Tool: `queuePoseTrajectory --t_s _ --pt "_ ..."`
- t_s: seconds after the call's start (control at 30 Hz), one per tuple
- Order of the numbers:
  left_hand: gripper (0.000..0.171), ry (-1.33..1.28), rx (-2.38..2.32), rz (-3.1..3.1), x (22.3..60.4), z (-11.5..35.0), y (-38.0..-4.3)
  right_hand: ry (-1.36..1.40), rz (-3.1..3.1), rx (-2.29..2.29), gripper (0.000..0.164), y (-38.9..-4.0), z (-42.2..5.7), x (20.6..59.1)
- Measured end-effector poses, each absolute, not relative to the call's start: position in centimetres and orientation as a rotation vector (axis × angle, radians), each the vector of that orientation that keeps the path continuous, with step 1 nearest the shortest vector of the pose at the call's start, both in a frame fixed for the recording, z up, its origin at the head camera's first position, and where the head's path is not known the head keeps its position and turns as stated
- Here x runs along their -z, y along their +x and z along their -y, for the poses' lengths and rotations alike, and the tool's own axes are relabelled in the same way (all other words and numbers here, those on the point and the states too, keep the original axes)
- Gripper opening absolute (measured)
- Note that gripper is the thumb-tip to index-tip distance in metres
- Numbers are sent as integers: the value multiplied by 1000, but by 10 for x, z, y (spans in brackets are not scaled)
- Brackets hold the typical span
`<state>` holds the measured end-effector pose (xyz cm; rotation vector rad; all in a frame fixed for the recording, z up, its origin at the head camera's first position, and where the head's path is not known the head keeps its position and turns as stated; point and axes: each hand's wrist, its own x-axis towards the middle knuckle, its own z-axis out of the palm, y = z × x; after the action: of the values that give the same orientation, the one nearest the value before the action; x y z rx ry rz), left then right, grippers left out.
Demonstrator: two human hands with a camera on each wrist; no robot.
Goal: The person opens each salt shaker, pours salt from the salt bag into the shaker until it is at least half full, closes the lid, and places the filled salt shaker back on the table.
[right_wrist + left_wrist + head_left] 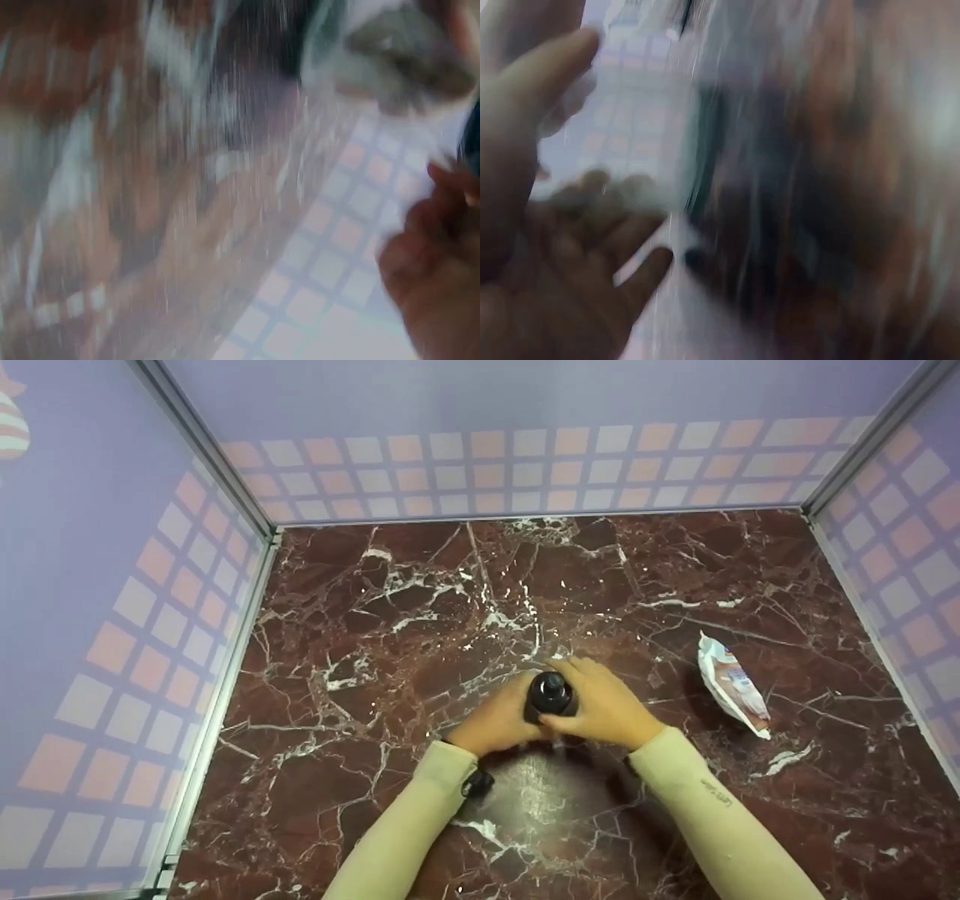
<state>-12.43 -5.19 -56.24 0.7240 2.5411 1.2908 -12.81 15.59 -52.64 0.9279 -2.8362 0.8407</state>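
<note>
A container with a round black top [551, 695] and a small raised knob stands between the two hands in the head view, seen from above. My left hand [499, 716] grips its left side. Opposite it, my right hand [604, 701] holds the right side, fingers round the far edge and thumb at the near edge. Both wrist views are badly blurred. Fingers of the left hand [570, 247] show in the left wrist view, and part of the right hand [439, 262] in the right wrist view. Most of the container's body is hidden under its top and the hands.
A white and brown packet [733, 684] lies on the dark red marbled table [360, 780], right of the hands. Lilac panels with pink and white squares enclose the left side, back [487, 457] and right side. A black wrist device [477, 784] sits at the left cuff.
</note>
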Motion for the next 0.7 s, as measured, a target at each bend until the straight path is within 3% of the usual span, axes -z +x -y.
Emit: queuePoseTrajectory --t_s 0.1,0.37,0.57,0.7 --pt "87 795 -1287 -2430 563 60 -130 1050 2848 -892 92 -133 -166 525" --pt "73 772 -1338 -2357 563 64 -132 1172 2787 -1181 91 -132 -170 518" --pt "78 704 -1315 -2428 560 60 -126 893 2810 -1421 98 -118 -166 532" --pt "77 685 -1362 -2436 559 58 -124 801 2742 -1385 95 -110 -162 539"
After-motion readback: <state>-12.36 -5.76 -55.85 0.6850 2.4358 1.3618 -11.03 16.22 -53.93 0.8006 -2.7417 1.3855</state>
